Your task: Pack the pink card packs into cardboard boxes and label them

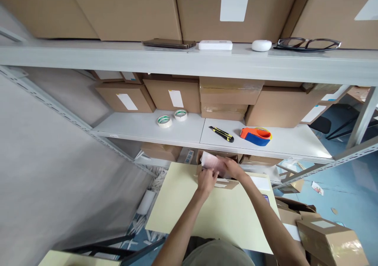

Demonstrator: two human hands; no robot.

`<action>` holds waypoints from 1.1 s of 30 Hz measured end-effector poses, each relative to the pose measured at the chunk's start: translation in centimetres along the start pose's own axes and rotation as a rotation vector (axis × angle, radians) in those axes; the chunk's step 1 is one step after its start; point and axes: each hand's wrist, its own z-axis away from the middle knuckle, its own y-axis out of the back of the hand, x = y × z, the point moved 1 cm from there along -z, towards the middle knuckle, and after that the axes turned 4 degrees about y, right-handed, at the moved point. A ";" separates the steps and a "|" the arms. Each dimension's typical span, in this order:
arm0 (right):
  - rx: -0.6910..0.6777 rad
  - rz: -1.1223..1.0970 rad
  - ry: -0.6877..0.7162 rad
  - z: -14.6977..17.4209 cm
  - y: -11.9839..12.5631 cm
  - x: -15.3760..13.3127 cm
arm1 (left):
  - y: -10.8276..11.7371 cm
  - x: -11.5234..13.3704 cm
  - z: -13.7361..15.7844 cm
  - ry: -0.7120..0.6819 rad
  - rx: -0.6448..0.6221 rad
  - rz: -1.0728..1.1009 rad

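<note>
An open cardboard box (227, 185) stands at the far edge of the pale yellow table. A thin pinkish-white packet (211, 161) sticks up tilted out of the box; its lower part is hidden inside. My left hand (207, 180) is closed, with its bent fingers on the packet's near edge at the box's rim. Reaching in from the right, my right hand (232, 167) grips the packet's other side, and its fingertips are partly hidden in the box.
On the shelf (189, 130) beyond lie two tape rolls (164, 121), a yellow-black utility knife (221, 134) and an orange-blue tape dispenser (255, 136). A phone (169, 43) and glasses (308, 44) rest on the upper shelf. Cardboard boxes (330, 238) stand at the right.
</note>
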 end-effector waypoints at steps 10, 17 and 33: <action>0.377 0.220 -0.336 8.0 -1.7 -0.4 | 0.2 -5.9 3.1 -0.301 0.218 -0.001; 0.377 0.090 -0.519 10.6 -2.0 -0.7 | -0.2 -8.3 4.6 -0.409 0.226 0.083; 0.231 -0.155 -0.553 20.9 -3.1 -5.8 | -0.4 -11.6 17.1 -0.297 0.122 0.155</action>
